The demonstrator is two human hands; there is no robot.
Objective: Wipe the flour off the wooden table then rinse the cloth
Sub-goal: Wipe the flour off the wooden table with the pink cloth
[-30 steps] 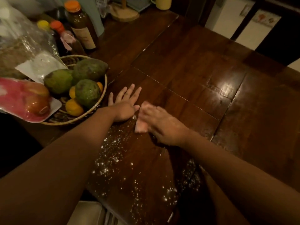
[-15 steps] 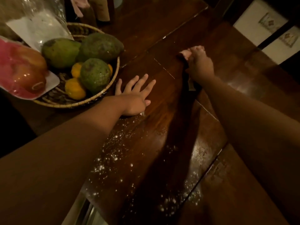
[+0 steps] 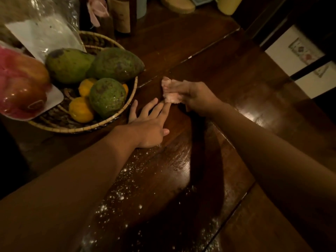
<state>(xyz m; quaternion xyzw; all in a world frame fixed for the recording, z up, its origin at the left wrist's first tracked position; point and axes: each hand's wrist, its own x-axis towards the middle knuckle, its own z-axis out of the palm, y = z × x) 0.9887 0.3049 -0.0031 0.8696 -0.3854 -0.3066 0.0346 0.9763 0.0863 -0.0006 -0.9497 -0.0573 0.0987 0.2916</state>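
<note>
My right hand [image 3: 196,99] grips a small pink cloth [image 3: 170,94] and presses it on the dark wooden table [image 3: 227,73], just beyond my left fingertips. My left hand [image 3: 151,124] lies flat on the table with its fingers spread, beside the basket. White flour specks [image 3: 118,195] are scattered on the near part of the table, under and between my forearms, with more flour near the front edge [image 3: 209,239].
A woven basket [image 3: 132,99] with green avocados and small yellow fruits stands at the left. A pink packet of red fruit [image 3: 20,82] and a plastic bag [image 3: 45,31] overlap it. Bottles [image 3: 121,13] and a yellow cup [image 3: 229,4] stand at the back.
My right hand has swept the cloth from the far middle of the table back toward my left fingertips. My left hand has stayed flat in place.
</note>
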